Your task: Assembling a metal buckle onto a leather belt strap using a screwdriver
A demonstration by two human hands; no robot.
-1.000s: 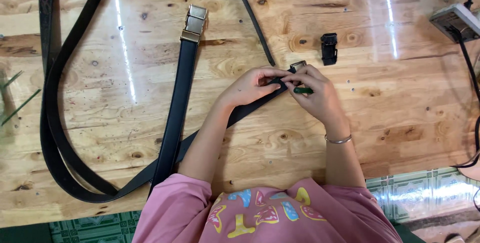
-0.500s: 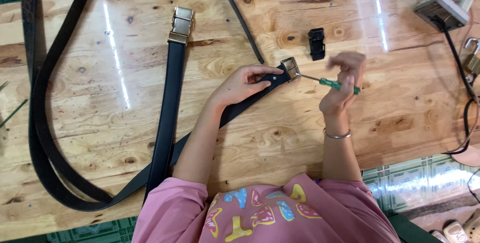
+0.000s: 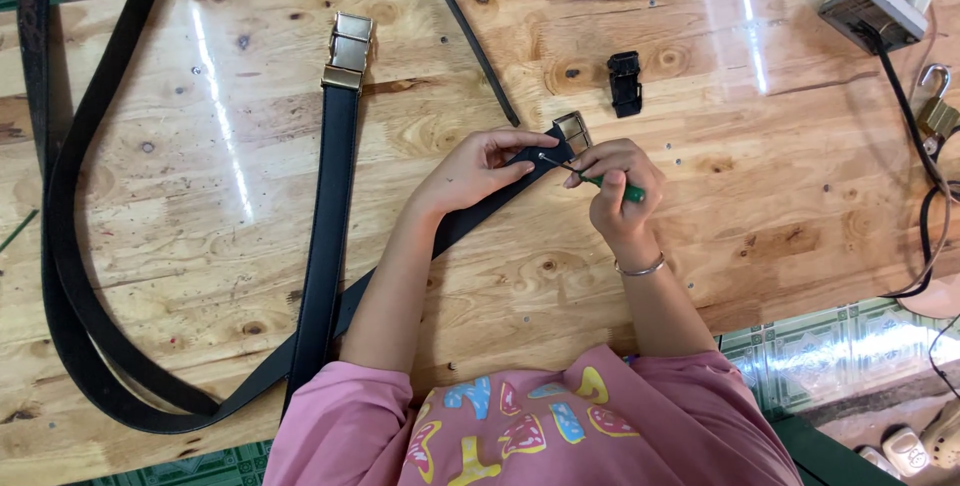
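Note:
A black belt [image 3: 455, 226] lies across the wooden table [image 3: 780, 176], its silver buckle [image 3: 573, 131] near the middle. My left hand [image 3: 480, 168] presses the belt end down just beside the buckle. My right hand [image 3: 615, 186] grips a small green-handled screwdriver [image 3: 600, 180], whose thin metal tip touches the belt end next to the buckle. A second black belt [image 3: 330, 216] with a gold buckle [image 3: 348, 51] lies straight to the left.
A small black clip [image 3: 625, 84] sits beyond the buckle. More black straps [image 3: 60, 246] loop at the left side. A power adapter [image 3: 872, 12] with a black cable and a padlock [image 3: 938, 111] sit at the right edge.
My right hand, which had lifted away to the right with the screwdriver, has come back so the tip meets the belt end. My left hand kept holding the belt.

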